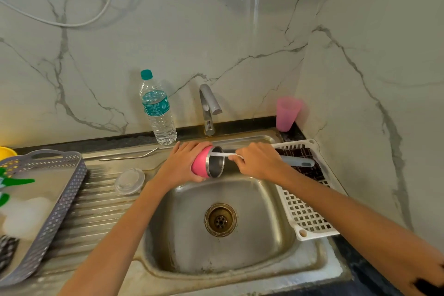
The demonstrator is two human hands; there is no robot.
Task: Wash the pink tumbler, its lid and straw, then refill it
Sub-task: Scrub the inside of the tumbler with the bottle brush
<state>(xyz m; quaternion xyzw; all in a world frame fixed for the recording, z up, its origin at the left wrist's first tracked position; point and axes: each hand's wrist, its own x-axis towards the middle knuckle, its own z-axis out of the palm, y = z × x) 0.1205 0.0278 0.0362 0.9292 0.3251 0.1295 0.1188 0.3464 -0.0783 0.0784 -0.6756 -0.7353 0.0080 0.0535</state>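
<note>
My left hand grips the pink tumbler on its side over the far edge of the sink, its steel mouth turned to the right. My right hand holds a thin white stick-like tool whose tip reaches into the tumbler's mouth. The clear lid lies flat on the ribbed drainboard to the left. A metal straw lies along the back ledge of the drainboard. A water bottle with a teal cap stands upright at the wall behind.
The tap is at the back with no water running. A pink plastic cup stands in the right corner. A white drain rack at right holds a dark cloth and a grey-handled brush. A grey basket sits at left.
</note>
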